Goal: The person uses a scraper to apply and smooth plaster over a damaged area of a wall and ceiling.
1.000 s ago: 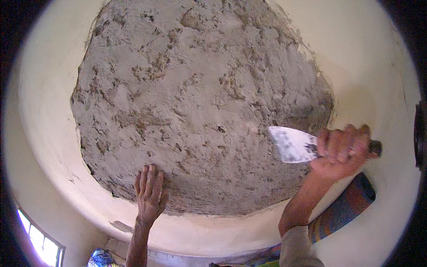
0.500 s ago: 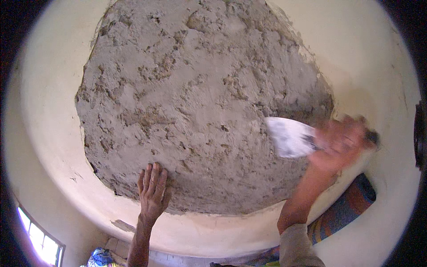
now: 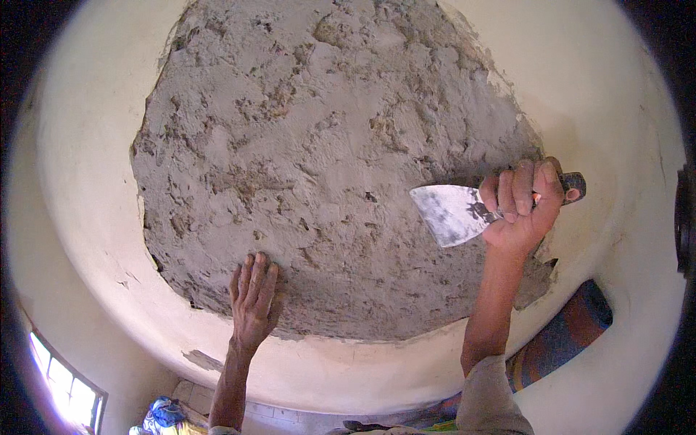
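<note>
A large rough patch of grey plaster [image 3: 326, 167], pitted and uneven, covers much of the pale wall in front of me. My left hand [image 3: 253, 301] rests against its lower edge, fingers stretched out and holding nothing. At the patch's right side my right hand [image 3: 525, 199] is closed round the dark handle of a putty knife [image 3: 453, 212]. The knife's broad metal blade, smeared with whitish and dark stains, points left over the plaster. Whether the blade touches the surface I cannot tell.
Smooth cream wall [image 3: 594, 94] surrounds the patch. A rolled striped mat [image 3: 562, 337] leans at the lower right. A bright window [image 3: 65, 384] is at the lower left, with a heap of cloths [image 3: 167, 415] near it. Something dark [image 3: 683, 221] stands at the right rim.
My right hand, blurred before, now shows sharply; it and the putty knife have shifted a little up and to the left. My left hand stays on the plaster.
</note>
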Demonstrator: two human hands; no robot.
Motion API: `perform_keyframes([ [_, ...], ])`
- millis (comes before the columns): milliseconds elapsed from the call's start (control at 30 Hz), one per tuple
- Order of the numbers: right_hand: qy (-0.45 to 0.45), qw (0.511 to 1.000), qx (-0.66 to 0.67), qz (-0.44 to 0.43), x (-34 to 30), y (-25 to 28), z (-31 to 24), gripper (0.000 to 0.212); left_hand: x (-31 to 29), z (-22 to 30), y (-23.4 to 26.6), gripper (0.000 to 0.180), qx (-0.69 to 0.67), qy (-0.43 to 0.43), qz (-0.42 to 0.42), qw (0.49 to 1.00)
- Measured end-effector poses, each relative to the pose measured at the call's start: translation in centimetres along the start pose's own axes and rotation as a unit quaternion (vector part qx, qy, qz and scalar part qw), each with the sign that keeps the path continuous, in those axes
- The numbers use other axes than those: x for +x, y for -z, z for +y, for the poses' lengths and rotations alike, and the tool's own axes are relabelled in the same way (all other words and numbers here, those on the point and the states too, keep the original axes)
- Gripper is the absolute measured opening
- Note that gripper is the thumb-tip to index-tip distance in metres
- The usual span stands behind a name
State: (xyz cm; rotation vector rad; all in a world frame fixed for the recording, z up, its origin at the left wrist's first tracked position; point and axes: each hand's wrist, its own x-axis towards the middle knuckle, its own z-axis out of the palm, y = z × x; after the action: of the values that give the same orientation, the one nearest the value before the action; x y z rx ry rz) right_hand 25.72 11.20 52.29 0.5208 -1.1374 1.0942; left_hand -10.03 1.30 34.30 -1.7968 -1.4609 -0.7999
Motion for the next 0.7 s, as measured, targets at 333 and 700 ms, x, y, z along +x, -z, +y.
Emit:
perform_keyframes([
  [333,0.044,0.981,0.044,-0.185,-1.8,0.1,-1.5,0.034,0.0,0.1,0.3,0.051,0.001,-0.019,0.003,1.000],
  [700,0.058,0.989,-0.003,-0.137,-0.8,1.6,-0.6,0.031,-0.5,-0.3,-0.2,0.058,0.007,-0.013,0.018,1.000],
])
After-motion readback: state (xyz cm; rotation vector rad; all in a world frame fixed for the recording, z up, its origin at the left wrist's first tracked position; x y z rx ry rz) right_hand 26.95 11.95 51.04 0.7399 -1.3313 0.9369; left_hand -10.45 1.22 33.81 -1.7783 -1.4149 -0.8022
